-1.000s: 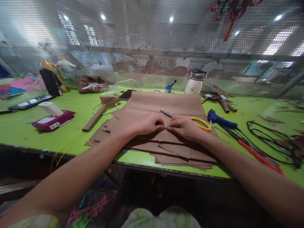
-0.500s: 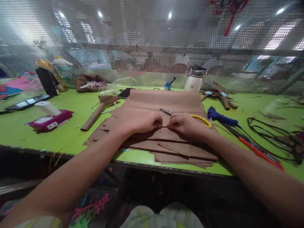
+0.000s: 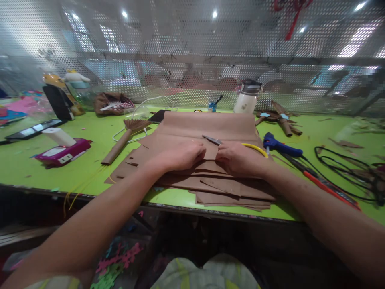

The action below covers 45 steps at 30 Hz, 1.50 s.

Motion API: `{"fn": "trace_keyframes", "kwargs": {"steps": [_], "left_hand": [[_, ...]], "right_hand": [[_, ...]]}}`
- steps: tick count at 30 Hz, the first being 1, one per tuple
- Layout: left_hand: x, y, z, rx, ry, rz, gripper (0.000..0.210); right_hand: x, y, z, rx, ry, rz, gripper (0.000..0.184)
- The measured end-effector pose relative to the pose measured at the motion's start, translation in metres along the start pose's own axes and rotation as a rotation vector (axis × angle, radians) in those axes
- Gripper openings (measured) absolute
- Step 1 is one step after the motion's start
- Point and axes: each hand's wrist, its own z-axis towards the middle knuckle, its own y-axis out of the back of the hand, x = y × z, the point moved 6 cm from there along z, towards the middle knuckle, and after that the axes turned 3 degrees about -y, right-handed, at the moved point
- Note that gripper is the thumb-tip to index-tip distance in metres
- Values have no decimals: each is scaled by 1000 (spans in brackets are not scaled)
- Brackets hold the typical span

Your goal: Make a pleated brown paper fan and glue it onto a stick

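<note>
Brown kraft paper lies in a wide stack in front of me, its far end curled over. My left hand is closed, its fingers pinching the near folded edge of the top sheet. Just to its right, my right hand is closed on the same edge, a small gap between the two. Scissors with a yellow handle rest on the paper beyond my right hand; their blades point left and their middle is hidden behind that hand. Cut strips and loose sheets stick out toward me.
A blue glue gun, red-handled tool and black cable lie right. Left are a rolled paper piece with a fanned top and a purple device. A white bottle stands behind, before a perforated metal screen.
My right hand has shifted slightly right along the paper edge, widening the gap between my hands. My left hand's fingers have curled further down; the view has tilted a little.
</note>
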Motion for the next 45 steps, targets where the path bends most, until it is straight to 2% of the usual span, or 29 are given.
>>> {"fn": "trace_keyframes", "kwargs": {"steps": [11,19,23,28,32,35,41,45], "left_hand": [[-3,3,-6,31,-8,169,21],[-8,2,-4,8,-17,205,21],[-6,4,-5,-15,-10,195,18],[1,10,-4,-15,83,-65,17],[4,14,0,-16,166,-365,32],[6,11,1,1,207,-510,40],[9,3,0,-10,180,-682,39],[9,4,0,-5,192,-680,40]], "right_hand": [[5,-5,-2,36,12,-218,14],[28,9,-10,81,-7,-264,12],[28,8,-12,75,-22,-327,10],[22,5,-6,36,-57,-333,6],[32,19,-3,-64,-75,-342,9],[37,26,-3,-107,-113,-332,12],[32,19,-2,-173,-86,-342,10],[20,21,-1,-287,-121,-146,12]]}}
